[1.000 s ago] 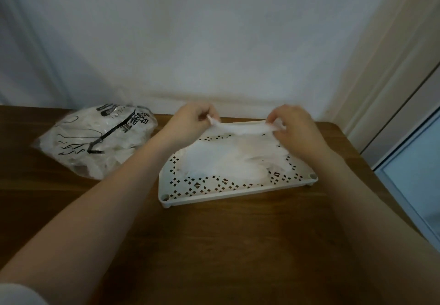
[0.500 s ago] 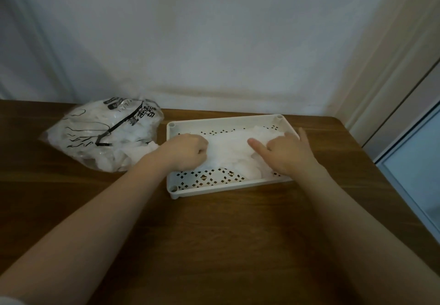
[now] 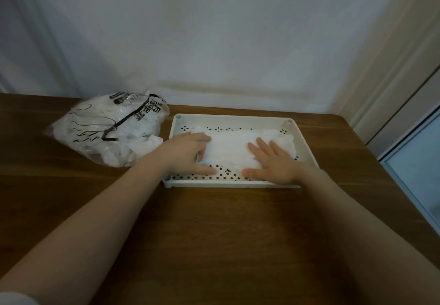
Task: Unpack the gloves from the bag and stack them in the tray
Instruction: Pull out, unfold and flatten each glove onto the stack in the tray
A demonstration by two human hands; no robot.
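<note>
Flat — both hands (image 3: pixel 188 152) on gloves (image 3: pixel 228 147).

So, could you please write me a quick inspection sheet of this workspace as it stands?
Surface: brown wooden table, set against a white wall.
Job's things: white perforated tray holding a flat stack of gloves; clear printed bag left of the tray, with gloves inside.
Clutter: nothing seen.
Hands: left hand and right hand rest on the gloves, right fingers straight.
Cables: nothing seen.
Surroundings: door frame at right.
</note>
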